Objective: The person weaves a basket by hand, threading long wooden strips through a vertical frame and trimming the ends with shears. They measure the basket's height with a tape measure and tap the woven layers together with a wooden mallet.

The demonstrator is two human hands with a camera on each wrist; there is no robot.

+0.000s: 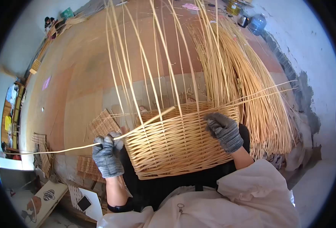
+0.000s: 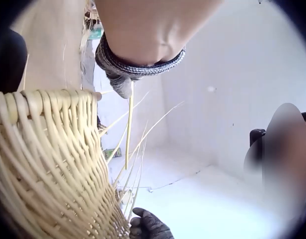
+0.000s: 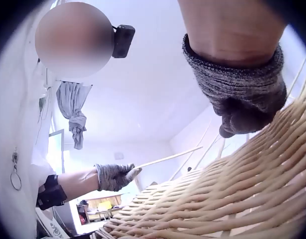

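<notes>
A woven basket (image 1: 175,146) with tall upright stakes (image 1: 158,64) rests across the person's lap. Beside its left corner the gloved left hand (image 1: 108,155) pinches a long pale rod (image 1: 65,151), whose thicker end (image 1: 168,113) slants over the basket's rim. The same rod (image 3: 168,158) shows in the right wrist view, held by the left hand (image 3: 115,177). At the right part of the rim is the gloved right hand (image 1: 225,132), fingers curled at the upper edge; its fingertips are partly hidden. In the left wrist view the basket's weave (image 2: 58,159) fills the left side.
A large bundle of loose rods (image 1: 247,91) lies on the floor to the right. Woven pieces (image 1: 104,125) lie left of the basket. A low table (image 1: 42,201) and a phone (image 1: 84,203) are at lower left. A water bottle (image 1: 257,24) stands by the wall.
</notes>
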